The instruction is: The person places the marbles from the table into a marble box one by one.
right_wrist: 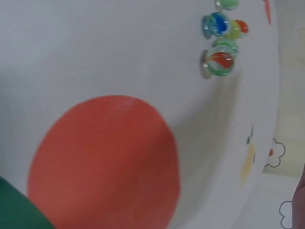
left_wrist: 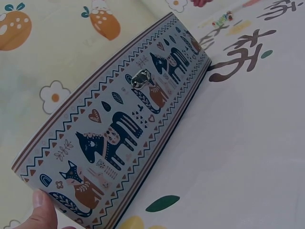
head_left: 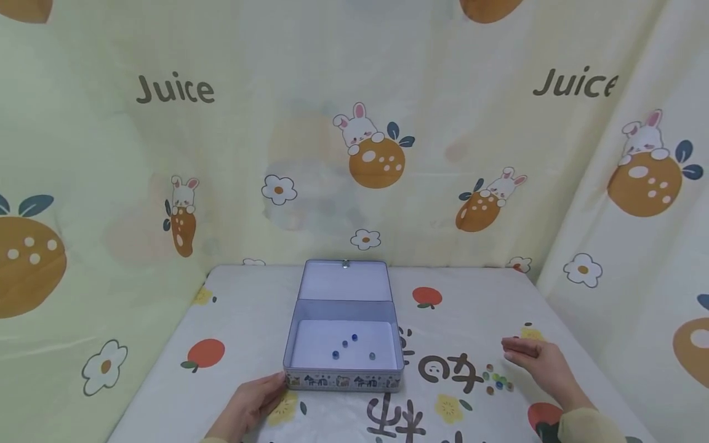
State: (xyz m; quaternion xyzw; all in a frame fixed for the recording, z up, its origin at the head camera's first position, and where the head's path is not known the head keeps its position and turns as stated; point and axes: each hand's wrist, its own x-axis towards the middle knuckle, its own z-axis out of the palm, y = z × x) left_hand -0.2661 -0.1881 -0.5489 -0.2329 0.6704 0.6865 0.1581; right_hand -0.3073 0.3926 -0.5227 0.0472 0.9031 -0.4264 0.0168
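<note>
An open tin box (head_left: 344, 379) with an animal print on its side stands mid-table, its lid (head_left: 344, 281) raised at the back. Several glass marbles (head_left: 335, 355) lie spread over its floor. My left hand (head_left: 250, 403) is at its front left corner, a fingertip (left_wrist: 42, 212) against the printed face. My right hand (head_left: 545, 367) hovers to the right of a cluster of coloured glass marbles (head_left: 500, 386) on the tablecloth. Its fingers are extended, with the thumb beneath; no held thing shows. In the right wrist view, the marbles (right_wrist: 219, 62) sit close together near the top.
A white tablecloth (head_left: 249, 329) printed with fruit, flowers and large dark characters covers the table. A fruit-and-rabbit curtain (head_left: 310, 80) hangs behind it and at both sides. In the left wrist view a metal clasp (left_wrist: 140, 79) shows on the tin.
</note>
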